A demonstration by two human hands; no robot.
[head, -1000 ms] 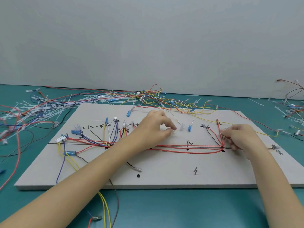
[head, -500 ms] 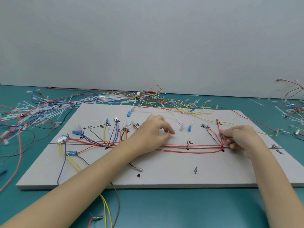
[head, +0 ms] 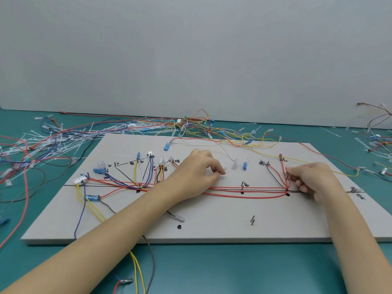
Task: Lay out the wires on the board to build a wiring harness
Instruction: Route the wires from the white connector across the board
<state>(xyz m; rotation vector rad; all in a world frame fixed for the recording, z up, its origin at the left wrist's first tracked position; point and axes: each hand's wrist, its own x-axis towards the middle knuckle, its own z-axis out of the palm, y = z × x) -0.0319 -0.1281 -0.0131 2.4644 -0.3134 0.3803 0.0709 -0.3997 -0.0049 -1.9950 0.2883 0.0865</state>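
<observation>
Bottom of frame: teal bench (head: 233,270), with yellow and grey wire tails hanging off the board's near edge at lower centre. A small red-and-blue lead with a metal terminal (head: 125,281) lies on the bench, lower left.

Grey board (head: 212,228) fills mid-frame, lying flat. Near edge: a loose black wire with a clear-sleeved terminal (head: 180,219), a pair of pins (head: 252,220).

Across the board's middle, a bundle of red wires (head: 244,193) runs left to right along a drawn line, turning up at the right toward a pin.

Left hand (head: 199,172), mid-frame: fingers curled, thumb and forefinger pinched together on something small and pale; what it is cannot be told. The wrist lies over the red bundle.

Right hand (head: 311,181), right of centre: fingers curled, tips clamped on the red wires at the corner where they turn up.

Left part of board: white multi-pin connector (head: 80,179), blue-sleeved terminals, yellow, purple and white leads fanned toward handwritten marks.

Far edge and beyond: tangled heap of loose wires (head: 191,128) and white cable ties (head: 53,143) at upper left; more at far right. Plain grey wall behind.
</observation>
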